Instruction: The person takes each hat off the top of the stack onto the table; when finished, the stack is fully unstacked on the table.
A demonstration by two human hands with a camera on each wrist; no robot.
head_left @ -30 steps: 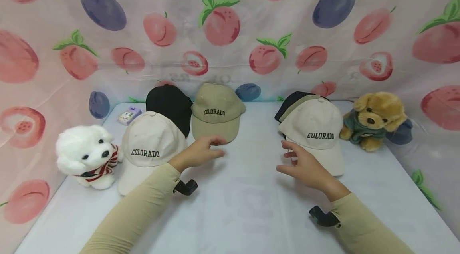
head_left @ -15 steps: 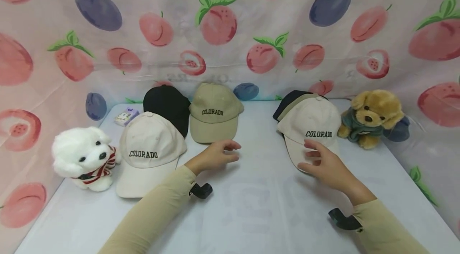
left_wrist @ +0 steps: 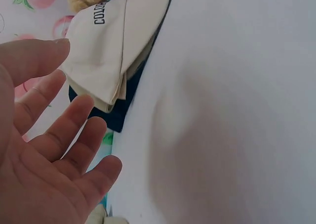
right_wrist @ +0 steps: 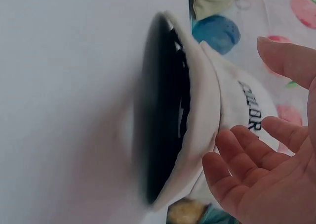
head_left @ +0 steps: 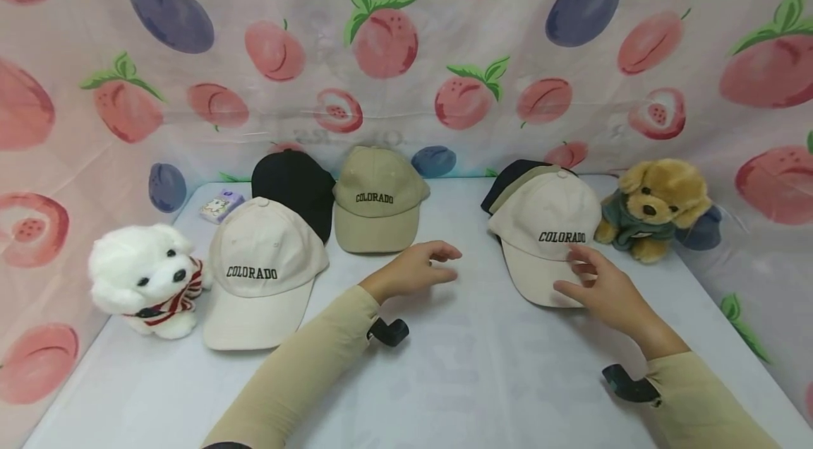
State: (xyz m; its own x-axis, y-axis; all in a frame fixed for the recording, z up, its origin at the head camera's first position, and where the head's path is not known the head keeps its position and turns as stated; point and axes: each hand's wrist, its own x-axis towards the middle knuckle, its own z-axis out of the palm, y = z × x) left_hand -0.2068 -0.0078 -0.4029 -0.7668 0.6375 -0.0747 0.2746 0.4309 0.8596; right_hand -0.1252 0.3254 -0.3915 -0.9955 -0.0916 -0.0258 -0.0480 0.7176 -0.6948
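Note:
My left hand [head_left: 416, 271] hovers over the white table, right of the khaki cap [head_left: 376, 200], holding nothing; its fingers are loosely bent and spread in the left wrist view. My right hand [head_left: 603, 294] is in front of the cream cap [head_left: 540, 212] on the right, fingers relaxed and apart, overlapping its brim in the head view; I cannot tell if they touch. That cream cap lies over a khaki one and a dark one [head_left: 511, 177]. On the left, another cream cap [head_left: 254, 244] stands in front of a black cap [head_left: 295, 184].
A white plush dog [head_left: 146, 276] in a striped scarf sits at the left. A brown plush dog [head_left: 660, 205] is beside the right-hand caps. The small purple box [head_left: 222, 205] lies at the back left, and a fruit-print cloth [head_left: 406, 110] hangs behind the table.
Both hands have moved to the right, the left one past the khaki cap and the right one across the cream cap's front. The caps have stayed in place; the view has shifted slightly.

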